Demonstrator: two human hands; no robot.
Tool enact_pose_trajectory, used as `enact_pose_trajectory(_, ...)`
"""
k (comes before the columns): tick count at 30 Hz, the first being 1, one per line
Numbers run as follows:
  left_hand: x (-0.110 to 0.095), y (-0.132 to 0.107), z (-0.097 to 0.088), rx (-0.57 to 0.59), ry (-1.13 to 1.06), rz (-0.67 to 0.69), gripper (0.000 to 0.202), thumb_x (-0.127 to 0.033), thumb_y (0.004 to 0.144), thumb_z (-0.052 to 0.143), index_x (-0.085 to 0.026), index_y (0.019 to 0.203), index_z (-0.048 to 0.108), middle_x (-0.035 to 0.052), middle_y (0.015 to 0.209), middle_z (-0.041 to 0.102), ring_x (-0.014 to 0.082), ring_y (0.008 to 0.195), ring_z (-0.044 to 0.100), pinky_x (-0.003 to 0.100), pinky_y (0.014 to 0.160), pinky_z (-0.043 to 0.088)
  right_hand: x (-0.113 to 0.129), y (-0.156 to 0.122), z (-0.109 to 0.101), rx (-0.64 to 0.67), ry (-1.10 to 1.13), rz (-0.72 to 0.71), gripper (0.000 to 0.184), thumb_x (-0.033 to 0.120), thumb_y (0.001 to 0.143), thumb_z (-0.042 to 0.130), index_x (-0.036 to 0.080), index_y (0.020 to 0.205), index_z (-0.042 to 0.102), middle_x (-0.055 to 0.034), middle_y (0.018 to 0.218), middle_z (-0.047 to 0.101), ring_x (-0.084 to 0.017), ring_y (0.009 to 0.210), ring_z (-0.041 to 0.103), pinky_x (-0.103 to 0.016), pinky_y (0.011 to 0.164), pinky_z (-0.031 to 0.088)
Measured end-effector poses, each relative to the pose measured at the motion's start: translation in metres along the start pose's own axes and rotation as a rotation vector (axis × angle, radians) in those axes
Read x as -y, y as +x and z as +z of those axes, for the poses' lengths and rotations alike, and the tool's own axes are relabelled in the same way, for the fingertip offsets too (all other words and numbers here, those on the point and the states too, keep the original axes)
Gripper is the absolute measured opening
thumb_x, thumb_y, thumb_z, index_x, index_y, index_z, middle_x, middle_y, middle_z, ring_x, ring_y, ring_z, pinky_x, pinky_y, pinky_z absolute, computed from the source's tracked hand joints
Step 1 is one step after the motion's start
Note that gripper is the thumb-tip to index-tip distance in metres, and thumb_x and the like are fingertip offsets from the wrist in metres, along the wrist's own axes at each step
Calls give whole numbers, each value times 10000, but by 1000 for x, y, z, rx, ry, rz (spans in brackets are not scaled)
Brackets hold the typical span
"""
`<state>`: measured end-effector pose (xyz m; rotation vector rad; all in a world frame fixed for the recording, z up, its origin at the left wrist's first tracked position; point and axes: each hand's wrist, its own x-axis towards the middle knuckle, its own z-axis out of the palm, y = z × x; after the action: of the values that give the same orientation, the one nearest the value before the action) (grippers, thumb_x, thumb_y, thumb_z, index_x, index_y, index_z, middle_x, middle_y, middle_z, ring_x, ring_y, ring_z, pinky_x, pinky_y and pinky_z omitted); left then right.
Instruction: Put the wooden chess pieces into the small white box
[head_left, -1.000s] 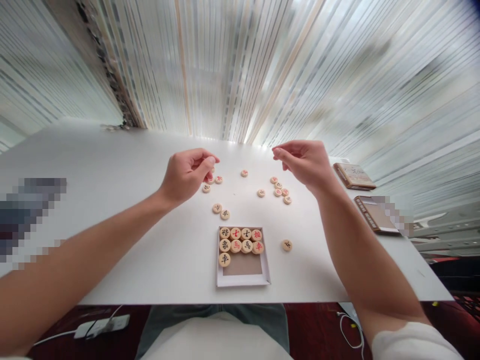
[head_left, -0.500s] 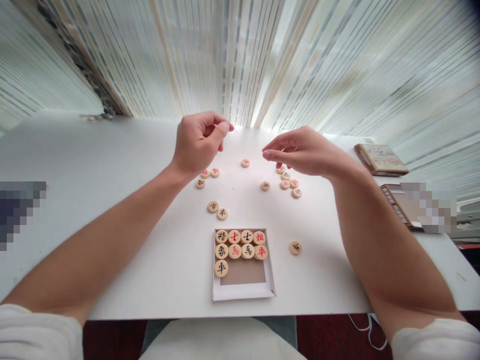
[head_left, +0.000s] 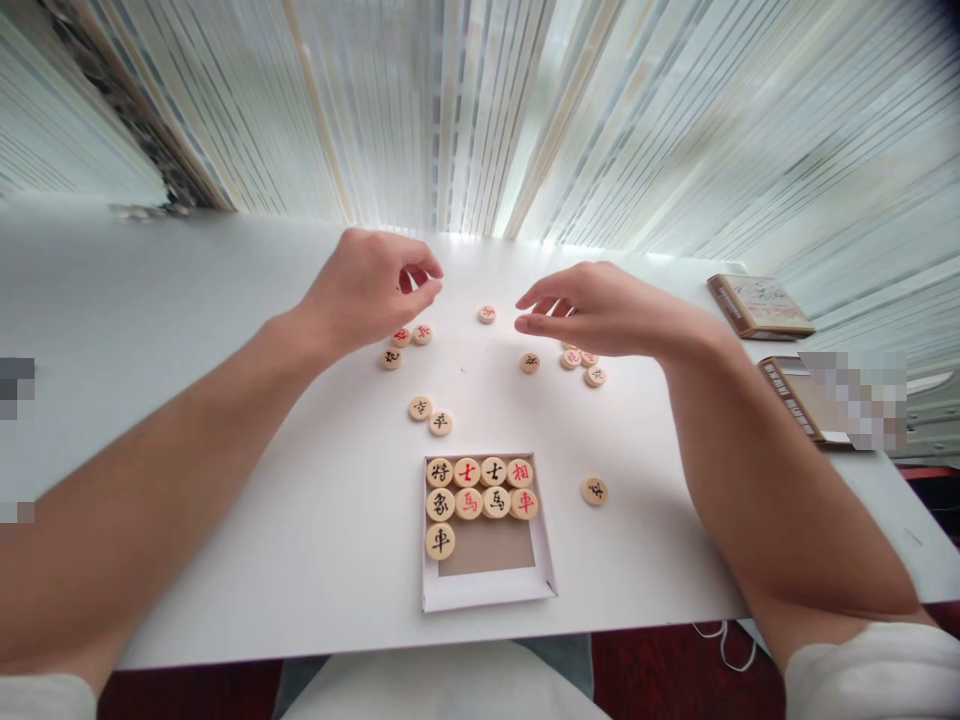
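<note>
My left hand (head_left: 379,285) hovers above the far part of the table, fingers curled, thumb apart from the forefinger and nothing between them. Just below it lie two red-marked xiangqi pieces (head_left: 422,335) and a black-marked one (head_left: 391,358). My right hand (head_left: 589,310) is also raised, fingers spread from the thumb, holding nothing. It partly hides a cluster of xiangqi pieces (head_left: 595,376). Between the hands lies a single red-marked piece (head_left: 487,314). Close to me, a shallow white box (head_left: 491,590) holds two full rows of pieces and one black-marked piece (head_left: 440,541) in a third row.
Two black-marked pieces (head_left: 440,423) lie beyond the box, another (head_left: 595,490) to its right, and one (head_left: 530,363) mid-table. At the right are a closed decorated box (head_left: 761,305) and an open brown-edged box (head_left: 795,395). A striped curtain (head_left: 480,120) hangs behind the table.
My left hand has moved left and its thumb and forefinger have parted. The right hand has shifted slightly down and left, its fingers wider. The view has tilted a little.
</note>
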<state>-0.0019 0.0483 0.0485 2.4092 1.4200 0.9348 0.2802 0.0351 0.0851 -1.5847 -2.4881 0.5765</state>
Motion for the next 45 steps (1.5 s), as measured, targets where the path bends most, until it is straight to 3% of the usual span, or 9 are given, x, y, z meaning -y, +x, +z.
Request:
enact_pose_trajectory(4,-2,0,-8,142,95,66,246,-344,888,708,-194,1053,811,76,991,777,226,811,708,357,802,540,-4,2,-2,-20,0,4,375,496,954,728,206,1171,825,-108,1014,817,-247,810,766,-344,628,575)
enact_pose_trajectory(11,4,-4,-19,319,127,-43,377,-404,961,635,-208,1260,753,102,1252,738,176,645,712,359,734,523,-8,0,-9,-115,60,33,279,411,986,691,187,1100,812,-87,949,832,-221,772,779,-332,654,595)
enact_pose_trajectory(19,20,-4,-19,367,202,-17,423,-385,949,607,-206,1304,752,110,1231,772,280,1043,743,349,875,529,-14,1,-6,-88,-7,24,294,417,988,666,198,1094,830,-78,913,829,-215,759,772,-325,623,565)
enact_pose_trajectory(25,21,-2,-11,408,203,-2,456,-460,857,693,-207,1224,786,105,1171,780,303,1035,730,337,845,526,-12,0,-6,-20,-66,48,336,487,941,706,250,1141,837,-63,980,823,-236,807,755,-359,654,542)
enact_pose_trajectory(37,21,-4,-1,407,154,105,287,-444,903,678,-231,990,848,80,1042,805,290,987,730,353,883,505,-16,2,-5,9,-48,6,356,517,928,744,249,1145,832,-81,945,799,-265,786,731,-411,686,541)
enact_pose_trajectory(45,22,-3,-2,471,137,100,200,-436,857,728,-277,880,847,60,942,800,265,850,725,338,758,498,-8,-4,-5,1,-56,25,396,535,922,739,258,1191,822,-68,969,811,-238,735,730,-388,654,529)
